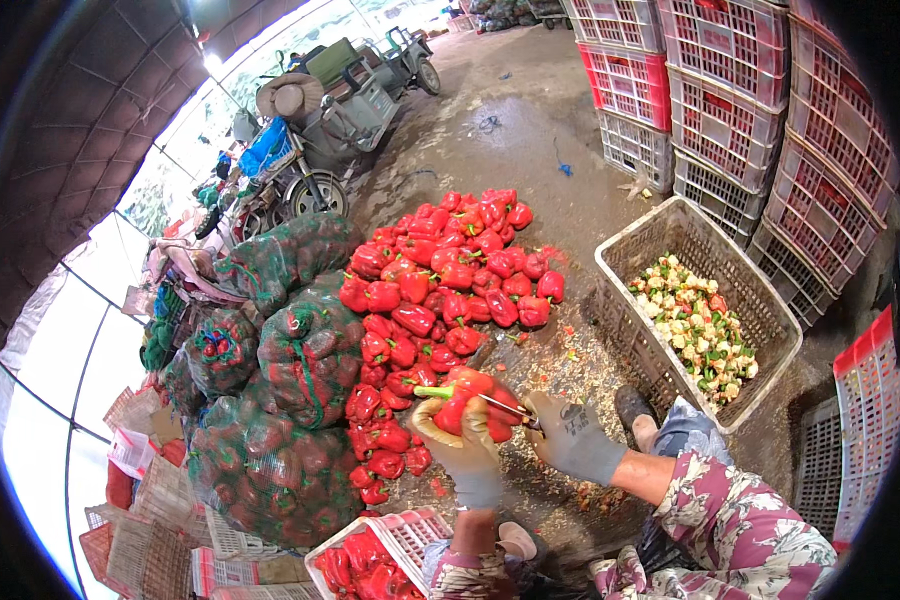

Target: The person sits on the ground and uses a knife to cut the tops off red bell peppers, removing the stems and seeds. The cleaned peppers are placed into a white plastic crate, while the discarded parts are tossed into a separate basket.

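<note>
A red bell pepper [461,382] with a green stem is gripped in my gloved left hand [457,442], its stem pointing left. My right hand [574,435], also gloved, is closed round the handle of a small knife [502,405]; the thin blade lies against the pepper. Just beyond my hands, a large heap of red bell peppers [457,277] covers the floor. At the lower left, a plastic crate [424,525] contains red peppers. Pale cores with green stems [694,322] fill part of a big grey crate [622,289] on the right.
Green mesh sacks of peppers [270,465] are piled on the left. Tall stacks of crates [727,97] rise at the upper right, and a red and white crate [870,420] stands at the right edge. Seeds and scraps [570,375] litter the floor. A motorcycle [319,191] is parked behind the sacks.
</note>
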A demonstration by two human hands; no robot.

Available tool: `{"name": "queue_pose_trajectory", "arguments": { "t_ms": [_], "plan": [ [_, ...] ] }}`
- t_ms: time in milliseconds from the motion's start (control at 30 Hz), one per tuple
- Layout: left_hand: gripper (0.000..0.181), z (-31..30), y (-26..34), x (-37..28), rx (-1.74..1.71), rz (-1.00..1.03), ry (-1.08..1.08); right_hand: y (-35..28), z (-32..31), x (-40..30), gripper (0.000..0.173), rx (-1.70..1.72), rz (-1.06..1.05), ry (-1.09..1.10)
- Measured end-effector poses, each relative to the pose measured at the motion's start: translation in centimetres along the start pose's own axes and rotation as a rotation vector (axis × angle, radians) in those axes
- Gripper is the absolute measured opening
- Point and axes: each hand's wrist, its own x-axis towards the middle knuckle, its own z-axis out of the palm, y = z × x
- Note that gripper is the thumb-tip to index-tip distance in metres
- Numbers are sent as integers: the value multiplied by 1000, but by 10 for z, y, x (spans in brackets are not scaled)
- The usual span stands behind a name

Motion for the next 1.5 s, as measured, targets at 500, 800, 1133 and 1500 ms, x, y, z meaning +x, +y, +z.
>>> {"name": "queue_pose_trajectory", "arguments": {
  "t_ms": [500,800,1133,1500],
  "plan": [
    [34,-25,-35,9,-255,-253,84,11,-5,-10,23,-167,-2,-313],
    [32,-46,-38,7,-375,-292,-68,-4,-24,6,58,378,124,-180],
    [33,-37,-8,-20,-286,-261,-503,8,-16,17,73,599,-204,-234],
    [48,-46,-20,-16,-618,-417,-507,14,-35,12,49,1096,145,-321]
  ]
}}
